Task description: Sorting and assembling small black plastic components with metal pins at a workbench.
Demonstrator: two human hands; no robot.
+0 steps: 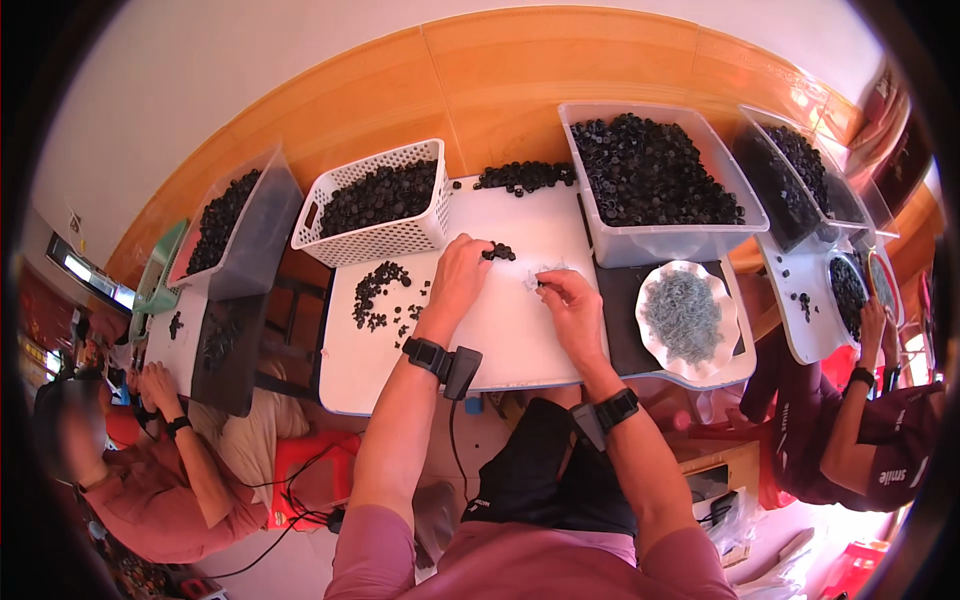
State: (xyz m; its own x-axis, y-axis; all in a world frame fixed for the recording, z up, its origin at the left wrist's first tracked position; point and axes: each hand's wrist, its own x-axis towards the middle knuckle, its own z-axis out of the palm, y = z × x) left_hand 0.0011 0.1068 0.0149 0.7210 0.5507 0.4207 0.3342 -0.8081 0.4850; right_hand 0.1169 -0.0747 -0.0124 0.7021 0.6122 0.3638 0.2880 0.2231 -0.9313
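Bare white board (500,340) between the hands, white basket (375,205) blocking far left, clear bin (655,175) far right, plate (688,318) beside right wrist

Bright even daylight, soft shadows, strong fisheye bending with a dark vignette at the rim.

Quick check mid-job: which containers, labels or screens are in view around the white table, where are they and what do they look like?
White basket: left of centre, perforated, holds black parts.
Clear bin: right of centre, rectangular, full of black parts.
Grey bin: far left, tilted, black parts inside.
White plate: near right hand, scalloped, holds grey metal bits.
Screen: far left edge, bright strip; detail unclear.
Labels: none seen.
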